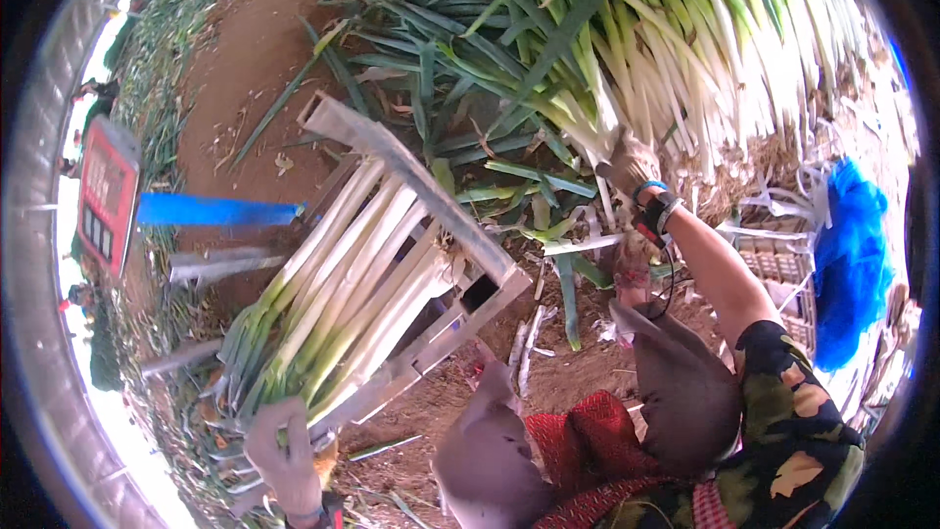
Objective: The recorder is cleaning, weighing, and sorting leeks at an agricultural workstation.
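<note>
Already, several leeks [357, 260] lay in the grey frame [397, 155], while a far larger heap [725, 49] lay outside it. The right hand [632, 165] was wrapped round a stalk [597, 127] at the heap's edge; the left hand [279, 443] was at the framed leeks' green ends (gripping or not, I couldn't tell).

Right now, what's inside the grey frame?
Several leeks lie lengthwise in the frame, white ends near its rail, green ends toward the left hand. Whatever is directly underneath the leeks is mostly covered; can't tell.
</note>
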A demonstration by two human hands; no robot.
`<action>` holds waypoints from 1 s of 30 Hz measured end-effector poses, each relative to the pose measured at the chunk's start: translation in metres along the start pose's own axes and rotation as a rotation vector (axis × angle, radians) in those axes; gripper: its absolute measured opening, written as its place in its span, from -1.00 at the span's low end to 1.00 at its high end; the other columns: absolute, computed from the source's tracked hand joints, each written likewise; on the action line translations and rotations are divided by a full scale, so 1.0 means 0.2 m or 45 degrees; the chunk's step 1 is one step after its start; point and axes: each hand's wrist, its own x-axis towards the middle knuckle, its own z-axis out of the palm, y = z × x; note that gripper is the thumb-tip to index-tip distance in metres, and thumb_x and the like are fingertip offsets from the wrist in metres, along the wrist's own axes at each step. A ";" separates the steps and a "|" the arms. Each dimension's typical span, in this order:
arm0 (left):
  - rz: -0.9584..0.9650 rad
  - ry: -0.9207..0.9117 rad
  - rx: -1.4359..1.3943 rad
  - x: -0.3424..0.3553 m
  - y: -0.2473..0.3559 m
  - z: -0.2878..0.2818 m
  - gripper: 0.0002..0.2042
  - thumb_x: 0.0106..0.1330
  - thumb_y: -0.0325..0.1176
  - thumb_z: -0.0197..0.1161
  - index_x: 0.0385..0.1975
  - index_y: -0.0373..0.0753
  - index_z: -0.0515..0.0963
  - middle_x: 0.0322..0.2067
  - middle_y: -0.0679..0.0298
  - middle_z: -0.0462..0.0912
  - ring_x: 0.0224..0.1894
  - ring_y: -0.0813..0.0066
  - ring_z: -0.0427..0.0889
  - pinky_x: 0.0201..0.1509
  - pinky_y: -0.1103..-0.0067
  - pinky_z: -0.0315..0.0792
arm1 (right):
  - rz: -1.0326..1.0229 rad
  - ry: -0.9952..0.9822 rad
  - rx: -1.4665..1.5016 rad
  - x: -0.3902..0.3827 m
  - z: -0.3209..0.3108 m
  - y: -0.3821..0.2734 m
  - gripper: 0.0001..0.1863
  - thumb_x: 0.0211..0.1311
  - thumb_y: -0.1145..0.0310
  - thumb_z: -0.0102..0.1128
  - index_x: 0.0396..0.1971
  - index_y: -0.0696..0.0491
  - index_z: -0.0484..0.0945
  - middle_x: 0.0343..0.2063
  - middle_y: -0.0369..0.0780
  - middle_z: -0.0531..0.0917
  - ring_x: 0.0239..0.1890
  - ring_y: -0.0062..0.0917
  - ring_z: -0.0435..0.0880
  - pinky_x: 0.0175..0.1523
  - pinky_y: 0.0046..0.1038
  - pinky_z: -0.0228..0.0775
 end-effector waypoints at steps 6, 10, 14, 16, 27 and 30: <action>0.135 0.050 -0.142 0.06 0.01 0.08 -0.91 0.14 -0.50 0.22 -0.39 -0.36 0.60 -0.41 0.14 0.66 -0.35 0.36 0.63 -0.19 0.51 0.44 | 0.132 -0.476 0.450 0.00 -0.19 -0.04 -0.47 -0.31 0.19 0.42 -0.29 0.20 0.55 -0.42 -0.10 0.66 -0.41 -0.29 0.65 -0.27 -0.31 0.50; 0.241 0.103 -0.166 0.08 -0.03 0.13 -0.89 0.15 -0.47 0.23 -0.36 -0.31 0.61 -0.39 0.15 0.66 -0.34 0.34 0.64 -0.18 0.49 0.48 | 0.269 -0.790 0.905 -0.24 -0.54 -0.18 -0.67 -0.16 0.19 0.37 -0.43 0.10 0.57 -0.60 -0.25 0.58 -0.67 -0.46 0.53 -0.52 -0.39 0.43; 0.438 0.257 0.231 0.11 -0.16 0.17 -0.82 0.18 -0.42 0.19 -0.23 -0.22 0.57 -0.33 0.19 0.61 -0.26 0.31 0.59 -0.12 0.42 0.45 | -0.305 -0.662 0.931 -0.48 -0.69 -0.20 -0.75 -0.03 0.18 0.31 -0.44 0.03 0.56 -0.63 -0.29 0.56 -0.72 -0.55 0.49 -0.63 -0.48 0.39; 0.583 0.336 0.478 0.13 -0.11 0.17 -0.76 0.18 -0.39 0.18 -0.13 -0.19 0.54 -0.31 0.17 0.57 -0.22 0.26 0.56 -0.09 0.38 0.43 | -0.113 -0.748 1.100 -0.55 -0.74 -0.19 -0.76 0.02 0.21 0.29 -0.39 0.04 0.56 -0.57 -0.30 0.57 -0.66 -0.57 0.52 -0.57 -0.51 0.44; -0.326 -1.194 -1.571 -0.54 0.63 0.85 -0.51 0.28 0.07 0.15 -0.04 -0.25 0.49 -0.21 0.22 0.56 -0.13 0.48 0.50 -0.01 0.55 0.37 | -0.517 -0.567 1.610 -1.28 -0.23 -0.09 -0.79 0.20 0.34 0.10 -0.21 0.10 0.49 -0.46 -0.34 0.56 -0.52 -0.69 0.52 -0.39 -0.60 0.45; -0.426 -1.127 -1.542 -0.61 0.65 0.93 -0.51 0.28 0.07 0.15 0.00 -0.22 0.51 -0.15 0.29 0.52 -0.07 0.54 0.45 0.04 0.56 0.32 | -0.030 -0.725 1.760 -1.40 -0.06 -0.05 -0.79 0.34 0.28 -0.03 -0.28 0.07 0.54 -0.47 -0.42 0.55 -0.50 -0.73 0.48 -0.38 -0.66 0.34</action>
